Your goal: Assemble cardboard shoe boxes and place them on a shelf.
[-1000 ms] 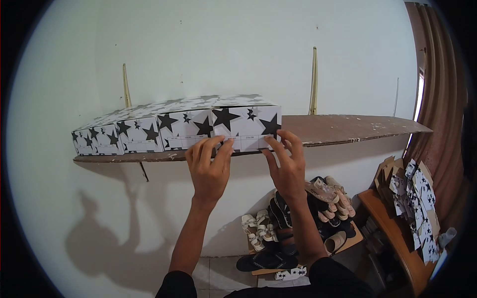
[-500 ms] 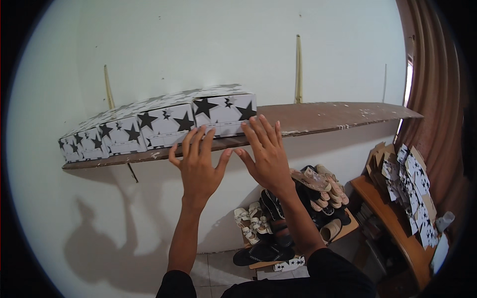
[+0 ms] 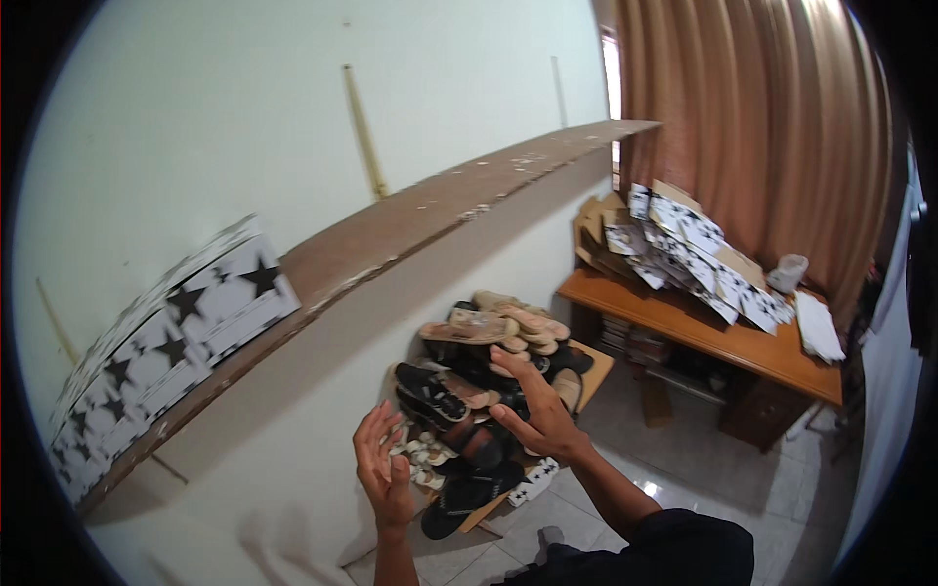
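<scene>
My left hand [image 3: 384, 464] is raised in front of the wall, fingers apart and slightly curled, with nothing in it. To its right, my right hand [image 3: 532, 405] is also open and bare, its fingers stretched out over the heap of shoes. Below and behind both hands, sandals and shoes are piled on a low wooden stand [image 3: 594, 376]. A black sandal [image 3: 430, 396] shows between my hands. Pale beige sandals [image 3: 508, 327] lie at the back of the pile. White star-printed boxes [image 3: 234, 301] stand in a row on the wall shelf, apart from both hands.
The brown shelf [image 3: 391, 230] runs along the wall toward a brown curtain [image 3: 752, 127]. Flattened star-printed cartons [image 3: 684, 249] are stacked on a wooden desk [image 3: 635, 303] at the right. Grey tiles [image 3: 703, 508] cover the floor.
Both hands have left the front of the boxes and come down before the shoe pile. My view has swung right, bringing the desk and curtain further in. The boxes still stand on the shelf.
</scene>
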Demonstrator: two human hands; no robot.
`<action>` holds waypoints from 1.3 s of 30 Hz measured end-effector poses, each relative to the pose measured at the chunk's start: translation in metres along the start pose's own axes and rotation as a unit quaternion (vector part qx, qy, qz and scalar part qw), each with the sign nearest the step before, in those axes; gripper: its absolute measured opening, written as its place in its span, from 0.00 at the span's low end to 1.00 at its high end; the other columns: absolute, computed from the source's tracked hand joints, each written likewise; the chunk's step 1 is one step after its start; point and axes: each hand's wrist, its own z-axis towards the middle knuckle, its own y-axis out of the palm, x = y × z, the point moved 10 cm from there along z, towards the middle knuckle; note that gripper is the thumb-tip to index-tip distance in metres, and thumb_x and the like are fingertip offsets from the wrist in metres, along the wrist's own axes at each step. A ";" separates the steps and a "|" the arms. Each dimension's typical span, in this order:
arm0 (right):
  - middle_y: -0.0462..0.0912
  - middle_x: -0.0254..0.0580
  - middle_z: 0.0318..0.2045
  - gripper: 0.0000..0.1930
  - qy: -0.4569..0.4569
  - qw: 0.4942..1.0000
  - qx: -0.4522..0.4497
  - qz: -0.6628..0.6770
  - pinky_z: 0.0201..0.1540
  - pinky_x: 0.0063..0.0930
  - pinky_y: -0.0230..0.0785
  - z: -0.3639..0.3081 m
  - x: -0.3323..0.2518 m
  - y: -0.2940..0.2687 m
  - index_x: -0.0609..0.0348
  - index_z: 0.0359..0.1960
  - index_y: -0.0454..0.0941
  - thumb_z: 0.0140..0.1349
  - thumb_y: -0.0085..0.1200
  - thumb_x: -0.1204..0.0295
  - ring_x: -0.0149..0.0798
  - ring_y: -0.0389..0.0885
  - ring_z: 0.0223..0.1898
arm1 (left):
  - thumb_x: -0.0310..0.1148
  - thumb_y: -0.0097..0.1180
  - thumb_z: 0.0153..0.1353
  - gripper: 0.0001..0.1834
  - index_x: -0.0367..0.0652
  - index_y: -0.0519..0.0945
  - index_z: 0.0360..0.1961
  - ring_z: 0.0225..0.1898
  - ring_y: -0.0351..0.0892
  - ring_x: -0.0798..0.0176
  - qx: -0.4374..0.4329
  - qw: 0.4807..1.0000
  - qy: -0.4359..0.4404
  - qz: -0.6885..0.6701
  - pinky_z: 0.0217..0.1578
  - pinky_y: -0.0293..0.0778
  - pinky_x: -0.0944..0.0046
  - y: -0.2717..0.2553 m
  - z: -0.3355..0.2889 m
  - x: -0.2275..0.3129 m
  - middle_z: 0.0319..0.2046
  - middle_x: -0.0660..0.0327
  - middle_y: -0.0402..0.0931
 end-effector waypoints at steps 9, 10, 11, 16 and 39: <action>0.65 0.60 0.69 0.33 0.247 0.957 0.141 -0.053 0.72 0.43 0.54 -0.200 0.121 -0.161 0.62 0.71 0.59 0.71 0.53 0.59 0.57 0.64 0.70 | 0.61 0.50 0.69 0.49 0.34 0.51 0.75 0.76 0.50 0.44 -0.199 0.966 -0.122 -0.112 0.73 0.47 0.43 0.224 -0.065 -0.103 0.75 0.44 0.50; 0.67 0.59 0.68 0.32 0.272 0.946 0.161 -0.068 0.71 0.44 0.57 -0.224 0.129 -0.184 0.62 0.71 0.60 0.71 0.54 0.58 0.55 0.66 0.70 | 0.59 0.49 0.70 0.47 0.33 0.51 0.75 0.76 0.50 0.44 -0.216 0.959 -0.141 -0.122 0.73 0.47 0.44 0.252 -0.077 -0.114 0.75 0.44 0.51; 0.67 0.59 0.68 0.32 0.278 0.943 0.167 -0.076 0.71 0.44 0.57 -0.244 0.132 -0.202 0.62 0.71 0.60 0.71 0.54 0.58 0.55 0.66 0.70 | 0.56 0.49 0.71 0.45 0.33 0.51 0.75 0.76 0.51 0.45 -0.231 0.951 -0.159 -0.131 0.73 0.47 0.45 0.280 -0.087 -0.123 0.75 0.43 0.51; 0.70 0.56 0.66 0.32 0.359 0.881 0.304 -0.052 0.69 0.44 0.62 -0.354 0.150 -0.313 0.61 0.70 0.63 0.70 0.54 0.57 0.51 0.70 0.68 | 0.50 0.47 0.73 0.41 0.35 0.50 0.76 0.76 0.51 0.45 -0.327 0.914 -0.186 -0.155 0.72 0.50 0.49 0.430 -0.141 -0.136 0.75 0.42 0.50; 0.78 0.52 0.58 0.25 0.399 0.818 0.411 -0.048 0.60 0.36 0.71 -0.449 0.321 -0.619 0.59 0.66 0.67 0.70 0.54 0.67 0.43 0.78 0.58 | 0.48 0.44 0.74 0.26 0.47 0.66 0.67 0.61 0.74 0.60 -0.476 0.778 -0.316 -0.261 0.58 0.69 0.57 0.856 -0.160 -0.195 0.65 0.55 0.69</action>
